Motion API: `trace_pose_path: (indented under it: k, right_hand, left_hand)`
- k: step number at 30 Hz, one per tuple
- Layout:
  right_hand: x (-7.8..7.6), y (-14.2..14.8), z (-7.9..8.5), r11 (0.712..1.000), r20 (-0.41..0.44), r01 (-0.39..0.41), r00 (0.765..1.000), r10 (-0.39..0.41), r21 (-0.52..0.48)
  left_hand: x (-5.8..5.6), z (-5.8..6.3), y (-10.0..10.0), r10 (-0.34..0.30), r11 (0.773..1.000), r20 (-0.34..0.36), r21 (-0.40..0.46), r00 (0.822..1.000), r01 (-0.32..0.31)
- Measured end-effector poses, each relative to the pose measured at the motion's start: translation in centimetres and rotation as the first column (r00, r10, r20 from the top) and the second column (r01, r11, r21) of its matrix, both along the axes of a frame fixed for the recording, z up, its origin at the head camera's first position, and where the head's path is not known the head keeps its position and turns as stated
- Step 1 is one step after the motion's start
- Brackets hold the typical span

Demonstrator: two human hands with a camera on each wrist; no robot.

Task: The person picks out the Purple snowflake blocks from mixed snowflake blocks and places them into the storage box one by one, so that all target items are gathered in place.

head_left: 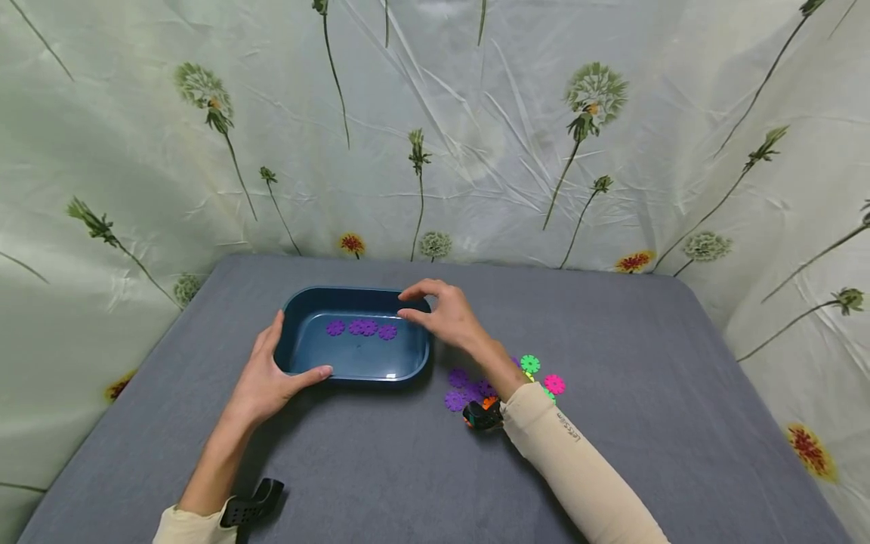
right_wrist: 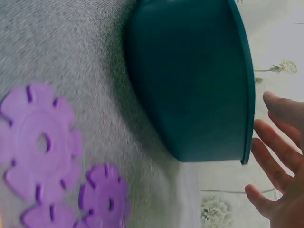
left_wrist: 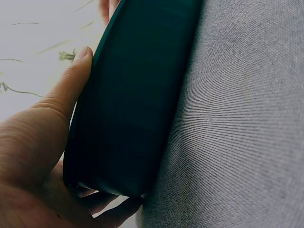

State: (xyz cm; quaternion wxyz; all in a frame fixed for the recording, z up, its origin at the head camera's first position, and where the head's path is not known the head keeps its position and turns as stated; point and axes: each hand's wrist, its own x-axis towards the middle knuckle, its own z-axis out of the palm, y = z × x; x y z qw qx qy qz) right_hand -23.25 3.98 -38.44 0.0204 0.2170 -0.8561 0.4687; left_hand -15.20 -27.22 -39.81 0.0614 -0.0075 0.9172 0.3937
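A blue plastic tub (head_left: 370,370) stands on the table with several purple notched snowflake discs (head_left: 387,332) lying on its floor. My left hand (head_left: 268,378) holds the tub at its left end, the thumb on the front rim and the fingers around the side. In the left wrist view that thumb (left_wrist: 71,78) lies along the rim. Over the tub's right end is my right hand (head_left: 445,313), thumb and fingers spread apart with nothing between them. Loose purple discs (right_wrist: 42,142) lie on the cloth below the right forearm, which partly hides the pile.
Green (head_left: 530,364) and pink discs (head_left: 554,384) lie right of the forearm, with an orange disc (head_left: 489,403) by the wrist strap. Grey cloth (head_left: 381,468) covers the table. A flower-printed curtain (head_left: 476,196) hangs behind it and along both sides.
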Motion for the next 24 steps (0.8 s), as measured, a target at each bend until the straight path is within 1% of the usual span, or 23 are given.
trace_pose_path:
  k: [6, 11, 16, 19, 24]
  right_hand:
    - [0.1, 1.4, 0.0, 0.997, 0.011, 0.045, 0.999, -0.045, -0.065]
    - [0.3, 2.5, -0.1, 0.994, 0.032, 0.054, 0.998, -0.051, -0.091]
    - [0.6, 3.4, -0.4, 0.994, 0.039, 0.064, 0.997, -0.06, -0.092]
    - [0.8, 3.9, -0.5, 0.994, 0.037, 0.072, 0.997, -0.07, -0.076]
    - [1.2, 4.5, -0.7, 0.994, 0.045, 0.08, 0.996, -0.076, -0.08]
  left_hand:
    - [-0.1, 0.1, 0.0, 0.006, 1.0, 0.001, -0.005, 1.0, -0.006]
    - [-0.1, 0.2, 0.2, 0.011, 1.0, 0.004, -0.005, 1.0, -0.011]
    - [-0.1, 0.2, 0.3, 0.012, 1.0, 0.007, 0.001, 1.0, -0.012]
    - [-0.2, 0.2, 0.3, 0.011, 1.0, 0.005, 0.002, 1.0, -0.011]
    - [-0.1, 0.1, 0.2, 0.005, 1.0, -0.01, 0.001, 1.0, -0.005]
